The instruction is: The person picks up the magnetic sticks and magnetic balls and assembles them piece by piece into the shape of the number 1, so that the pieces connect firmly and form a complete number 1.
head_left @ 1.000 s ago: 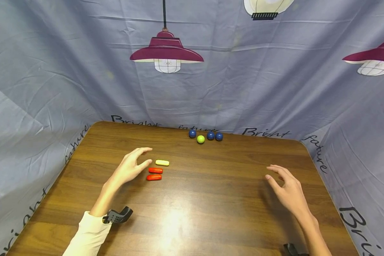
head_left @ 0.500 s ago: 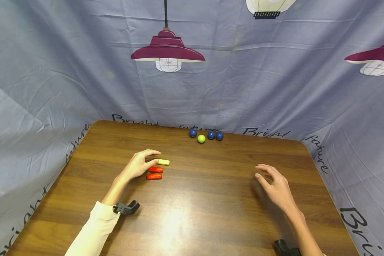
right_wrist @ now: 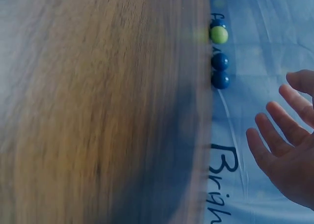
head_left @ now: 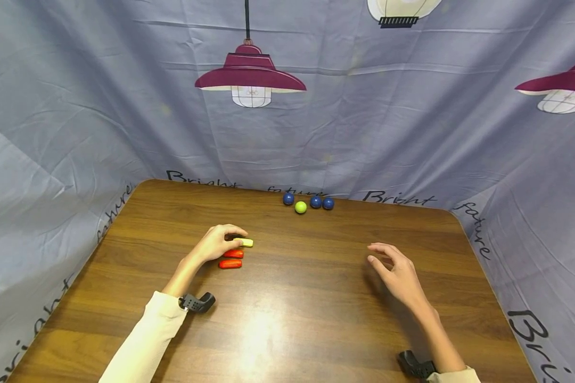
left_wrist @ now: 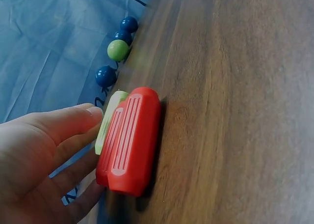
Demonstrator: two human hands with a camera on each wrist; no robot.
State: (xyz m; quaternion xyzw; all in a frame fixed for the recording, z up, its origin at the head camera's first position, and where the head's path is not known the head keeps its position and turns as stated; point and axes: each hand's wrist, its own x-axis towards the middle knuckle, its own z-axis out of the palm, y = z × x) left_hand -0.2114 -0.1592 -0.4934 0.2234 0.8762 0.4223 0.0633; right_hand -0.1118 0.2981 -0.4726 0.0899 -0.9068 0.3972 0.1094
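Note:
My left hand (head_left: 214, 243) is at a small yellow ribbed bar (head_left: 247, 242), thumb and forefinger on either side of its left end. In the left wrist view the thumb lies close by the yellow bar (left_wrist: 111, 113), its fingers loosely spread; contact cannot be made out. Two red ribbed bars, a nearer one (head_left: 230, 264) and a farther one (head_left: 234, 254), lie just below it on the table. Over the table's right half hovers my right hand (head_left: 401, 274), fingers loosely bent, holding nothing. The right wrist view shows that hand (right_wrist: 289, 150) with its fingers apart.
Along the back edge of the wooden table (head_left: 306, 298) sit a green ball (head_left: 300, 207) and three blue balls, one (head_left: 288, 199) left of it and a pair (head_left: 315, 202) to its right. A printed curtain (head_left: 340, 106) hangs behind and on both sides.
My left hand has moved right, from left of the bars to the yellow bar. My right hand has shifted left over the table. Bars and balls have stayed put.

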